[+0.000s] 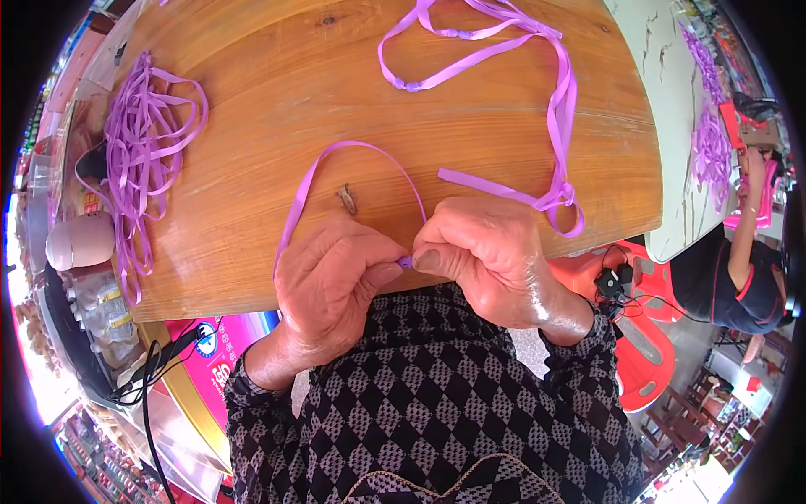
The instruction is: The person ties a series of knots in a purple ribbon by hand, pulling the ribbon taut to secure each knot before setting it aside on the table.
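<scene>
Ribbon (356, 144), thin and purple, stands in a loop over the table (252, 126) in the head view, just beyond both hands. One side of the loop runs down to the outer edge of the left hand (336, 277); the other drops to the knuckles of the right hand (487, 260). Between the fingertips, at the table's near edge, sits a small purple bead (406, 262), its shape mostly hidden.

The left hand is closed in a pinch, thumb and forefinger on the bead's left side, the other fingers curled in. The right hand pinches the bead from the other side, thumb uppermost, its remaining fingers folded. The two hands nearly meet there.

A second strand (562, 126) lies beyond the right hand, its knot (558, 197) near that hand and its loose end just past the knuckles. A brown mark (347, 198) shows on the wood inside the loop. A purple pile (147, 151) lies on the table's left side, well apart from the left hand.
</scene>
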### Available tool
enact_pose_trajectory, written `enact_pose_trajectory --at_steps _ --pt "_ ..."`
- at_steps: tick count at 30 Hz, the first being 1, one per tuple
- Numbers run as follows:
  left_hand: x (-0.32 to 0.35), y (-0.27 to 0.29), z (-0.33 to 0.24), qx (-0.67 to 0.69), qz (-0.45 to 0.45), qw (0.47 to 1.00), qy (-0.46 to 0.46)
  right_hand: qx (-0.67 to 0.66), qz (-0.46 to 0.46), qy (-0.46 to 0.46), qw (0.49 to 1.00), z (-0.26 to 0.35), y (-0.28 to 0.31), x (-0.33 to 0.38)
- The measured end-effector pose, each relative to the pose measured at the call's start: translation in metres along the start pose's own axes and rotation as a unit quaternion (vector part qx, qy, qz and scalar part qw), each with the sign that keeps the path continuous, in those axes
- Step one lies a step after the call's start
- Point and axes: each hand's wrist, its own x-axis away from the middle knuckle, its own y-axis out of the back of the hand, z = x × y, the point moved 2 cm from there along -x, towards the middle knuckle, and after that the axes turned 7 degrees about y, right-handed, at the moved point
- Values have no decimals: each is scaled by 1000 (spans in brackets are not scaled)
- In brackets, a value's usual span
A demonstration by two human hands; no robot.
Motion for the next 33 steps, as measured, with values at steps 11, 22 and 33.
enact_pose_trajectory --at_steps 11,22,33 --pt "4 -2 6 9 -8 1000 10 -19 28 -45 998 -1 -2 -1" --pt "5 -7 3 -66 -42 994 -72 -92 -18 -39 995 -11 -11 5" --pt "13 -15 -1 -73 -112 989 -64 -69 -147 68 984 -8 -24 13"
